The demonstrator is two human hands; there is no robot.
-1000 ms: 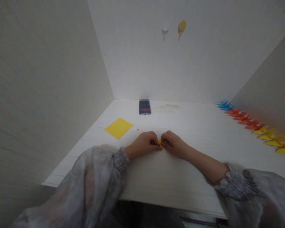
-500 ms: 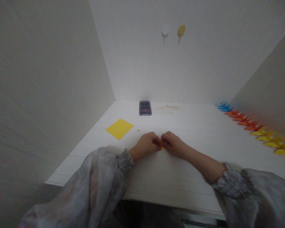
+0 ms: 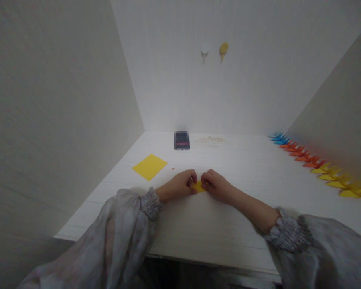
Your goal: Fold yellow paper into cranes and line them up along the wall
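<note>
White desk point(image 3: 213, 233), pale walls point(image 3: 168, 88). Small yellow paper piece point(image 3: 199, 186) on desk between left hand point(image 3: 182, 183) and right hand point(image 3: 218, 186); fingers of both curled close, pinching its ends, likely to steady it. Yellow paper square point(image 3: 149, 167) lies aside, maybe leaving hands room.

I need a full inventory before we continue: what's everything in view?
Small yellow paper: 1, yellow, between the hands
Yellow sheet: 1, yellow, table's left side
Scrap: 1, orange, right of the sheet
Blurred object: 1, dark, table's back
Folded paper figures: several, blue, orange and yellow, row along the right
Hooks: 2, white and yellow, back wall
Table: 1, white, beneath everything
Sleeves: 2, greyish, both arms
Left hand: 1, bare, paper's left end
Right hand: 1, bare, paper's right end
</note>
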